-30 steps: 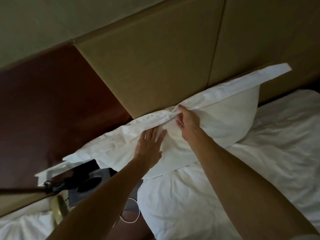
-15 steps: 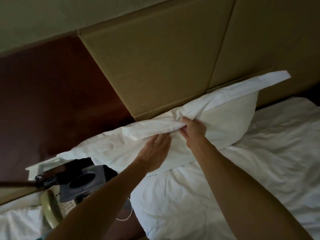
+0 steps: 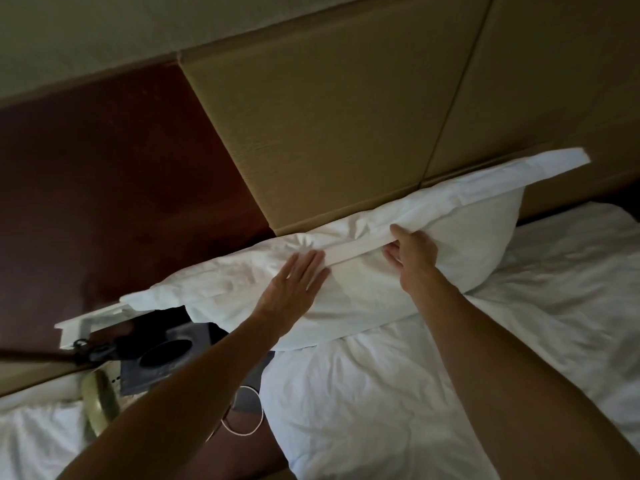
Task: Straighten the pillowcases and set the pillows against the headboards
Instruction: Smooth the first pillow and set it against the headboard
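Flattened out from its earlier curl, the left hand [image 3: 294, 287] presses straight fingers on the pillow [image 3: 467, 244], gripping nothing, its fingertips touching the pillowcase hem [image 3: 356, 252]. Just right of them, the right hand [image 3: 414, 252] pinches that hem, thumb on top and fingers curled beneath. Beyond both sets of fingertips the pillow leans against the tan headboard [image 3: 329, 133], its lower edge on the white bedding [image 3: 381, 393].

The room is dim around me. A pale wall [image 3: 104, 36] runs above a reddish-brown panel [image 3: 121, 185] and the tan padded headboard [image 3: 329, 133]. Below lies a rumpled white duvet [image 3: 398, 393]; more white bedding [image 3: 31, 438] shows lower left, with a dark box [image 3: 138, 375] between them.
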Demonstrator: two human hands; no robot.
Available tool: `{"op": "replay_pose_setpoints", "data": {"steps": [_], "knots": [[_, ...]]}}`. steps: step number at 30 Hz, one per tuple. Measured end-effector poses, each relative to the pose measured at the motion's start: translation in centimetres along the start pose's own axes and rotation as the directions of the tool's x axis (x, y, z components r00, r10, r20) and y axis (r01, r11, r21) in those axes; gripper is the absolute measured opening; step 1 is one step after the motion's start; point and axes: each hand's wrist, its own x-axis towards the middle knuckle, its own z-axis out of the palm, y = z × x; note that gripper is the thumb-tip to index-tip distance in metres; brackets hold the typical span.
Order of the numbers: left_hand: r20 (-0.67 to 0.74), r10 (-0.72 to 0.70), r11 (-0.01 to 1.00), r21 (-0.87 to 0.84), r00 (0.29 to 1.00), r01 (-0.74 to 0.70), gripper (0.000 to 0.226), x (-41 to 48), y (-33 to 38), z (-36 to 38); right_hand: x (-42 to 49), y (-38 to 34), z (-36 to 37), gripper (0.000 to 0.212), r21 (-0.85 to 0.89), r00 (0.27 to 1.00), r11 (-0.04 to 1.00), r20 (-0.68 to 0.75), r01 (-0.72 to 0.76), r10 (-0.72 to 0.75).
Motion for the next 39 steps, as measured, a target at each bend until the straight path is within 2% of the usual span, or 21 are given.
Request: {"op": "replay_pose_setpoints", "data": {"steps": [3,6,8,9,11,13,15,17,19,21,22,23,25,27,29,31,33,36,37,39], "knots": [[0.034,-0.013,1.0,0.02,0.999,0.013,0.082,0.3,0.2,-0.6,0.2,-0.5,-1.0,0.006,-0.062,0.996,0.997,-0.08,0.035,-0.04],[0.067,-0.025,0.999,0.027,0.997,0.023,0.086,0.6,0.1,-0.9,0.5,0.0,-2.0,0.016,-0.156,0.994,0.987,-0.109,-0.037,0.02],[0.073,0.003,1.0,0.006,0.997,-0.004,0.082,0.9,-0.3,-1.3,0.5,0.4,-2.7,0.025,-0.288,0.993,0.956,-0.111,-0.063,0.033],[0.072,0.03,1.0,-0.009,0.997,-0.03,0.076,1.0,-0.5,-1.7,0.5,0.6,-3.1,0.03,-0.419,0.995,0.908,-0.097,-0.009,-0.035],[-0.016,0.048,0.996,-0.076,0.999,-0.049,0.056,0.9,-1.2,-2.5,0.0,0.9,-3.4,0.037,-0.677,0.98,0.72,0.01,0.154,-0.2],[-0.119,-0.024,0.985,-0.172,0.993,0.004,0.042,0.3,-2.2,-3.4,-0.9,1.0,-2.7,0.039,-0.776,0.955,0.563,0.178,0.285,-0.238],[-0.152,-0.142,0.963,-0.249,0.978,0.101,0.039,-0.8,-3.5,-3.8,-2.0,1.1,-0.9,0.037,-0.809,0.915,0.431,0.324,0.4,-0.241],[-0.141,-0.219,0.949,-0.26,0.965,0.178,0.044,-2.5,-4.9,-3.2,-3.8,1.4,1.5,0.027,-0.796,0.846,0.294,0.469,0.529,-0.253],[-0.08,-0.232,0.955,-0.21,0.969,0.211,0.057,-4.7,-6.2,-2.4,-5.6,2.1,3.6,0.012,-0.72,0.7,0.082,0.631,0.689,-0.335],[0.009,-0.236,0.956,-0.18,0.972,0.233,0.068,-7.6,-6.9,-1.3,-7.2,3.2,5.5,0.02,-0.584,0.492,-0.158,0.778,0.796,-0.391],[0.043,-0.25,0.952,-0.172,0.967,0.254,0.073,-9.1,-7.2,-0.7,-7.8,3.7,6.4,0.028,-0.522,0.424,-0.242,0.831,0.818,-0.361],[0.072,-0.274,0.945,-0.164,0.959,0.282,0.077,-10.5,-7.4,-0.1,-8.2,4.3,7.3,0.035,-0.487,0.41,-0.286,0.865,0.825,-0.29],[0.13,-0.325,0.928,-0.145,0.937,0.343,0.084,-12.6,-7.8,0.5,-9.0,5.3,8.7,0.045,-0.532,0.532,-0.303,0.842,0.79,-0.091],[0.163,-0.379,0.903,-0.149,0.911,0.403,0.085,-13.4,-8.0,0.6,-9.2,5.8,9.3,0.048,-0.597,0.642,-0.339,0.766,0.727,0.028],[0.148,-0.413,0.884,-0.174,0.899,0.434,0.082,-12.9,-8.1,-0.2,-9.4,5.8,9.0,0.048,-0.577,0.647,-0.426,0.762,0.697,0.028],[0.109,-0.374,0.896,-0.215,0.921,0.389,0.079,-12.0,-8.0,-1.0,-9.3,5.5,8.2,0.049,-0.534,0.608,-0.515,0.793,0.67,-0.031],[0.055,-0.235,0.943,-0.228,0.97,0.241,0.078,-10.6,-7.3,-1.5,-8.8,4.6,6.6,0.054,-0.509,0.591,-0.607,0.803,0.611,-0.078],[-0.001,0.04,0.981,-0.188,0.999,-0.04,0.079,-8.5,-6.1,-1.7,-7.3,3.1,3.5,0.065,-0.562,0.653,-0.659,0.745,0.5,-0.14],[-0.022,0.095,0.979,-0.18,0.995,-0.098,0.079,-7.6,-5.5,-1.5,-7.0,2.0,2.3,0.067,-0.591,0.682,-0.661,0.713,0.462,-0.162],[-0.031,0.097,0.98,-0.172,0.995,-0.101,0.079,-6.8,-5.3,-1.9,-6.5,0.6,1.5,0.071,-0.595,0.679,-0.67,0.711,0.444,-0.182]]}}
